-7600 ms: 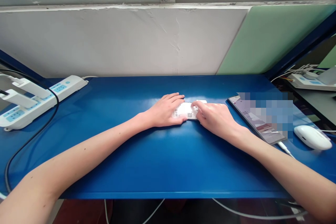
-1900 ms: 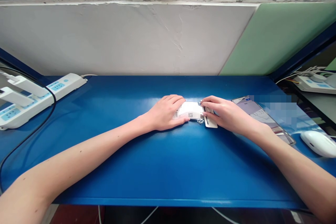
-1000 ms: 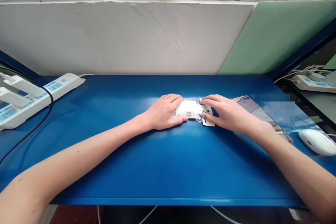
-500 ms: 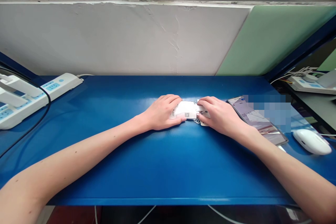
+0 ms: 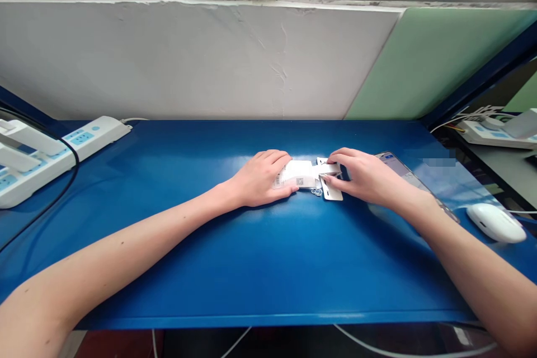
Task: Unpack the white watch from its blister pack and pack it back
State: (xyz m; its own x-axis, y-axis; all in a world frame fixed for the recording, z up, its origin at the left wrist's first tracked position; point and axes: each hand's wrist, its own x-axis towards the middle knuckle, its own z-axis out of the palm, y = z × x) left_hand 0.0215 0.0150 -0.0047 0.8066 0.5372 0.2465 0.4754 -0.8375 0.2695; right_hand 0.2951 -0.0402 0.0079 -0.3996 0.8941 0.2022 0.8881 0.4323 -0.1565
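Observation:
My left hand (image 5: 264,179) is closed around the left end of a small white packet (image 5: 302,170) lying flat on the blue table. A barcode and a square printed code show on the packet. At its right end sits a white card (image 5: 333,193) with dark slots, partly outside the packet. My right hand (image 5: 356,174) pinches the card between thumb and fingers. Some clear, crumpled plastic (image 5: 316,192) shows at the packet's lower right corner. My left palm hides the packet's left end.
A phone (image 5: 405,170) lies partly under my right wrist. Right of it is a white computer mouse (image 5: 495,222). A white power strip (image 5: 94,137) with plugs and a black cable stands at the left. A wall (image 5: 188,61) rises behind the blue table (image 5: 235,268).
My right hand has moved right, away from the packet, and the slotted white card shows more beyond the packet's end. My left hand stays in place.

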